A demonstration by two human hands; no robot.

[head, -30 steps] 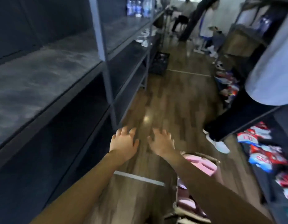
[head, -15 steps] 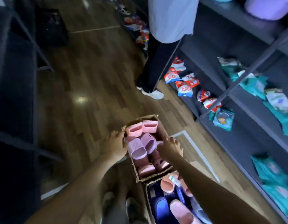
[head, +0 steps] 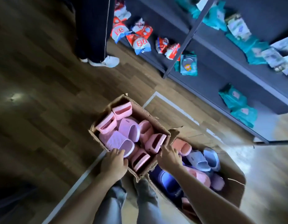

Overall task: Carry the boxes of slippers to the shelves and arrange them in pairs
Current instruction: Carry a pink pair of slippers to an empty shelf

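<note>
- The smaller cardboard box (head: 149,115) sits on the wooden floor (head: 43,94), packed with pink slippers (head: 122,109) and lilac slippers (head: 119,141) lying jumbled rather than paired.
- The left hand (head: 113,164) is at the near left rim, its fingers bent over the edge and touching a lilac slipper. I cannot tell whether they clamp the cardboard.
- The right hand (head: 169,156) reaches the opposite wall, fingers fairly straight, in the gap beside the larger cardboard box (head: 235,191).
- Having a hand on each side suggests a two-handed lift, which would keep the open box level.
- The larger box holds blue, pink and lilac slippers and is untouched.
- The shelves (head: 220,73) to the right carry teal and red packets, and another person's white shoe (head: 106,61) stands near them.
</note>
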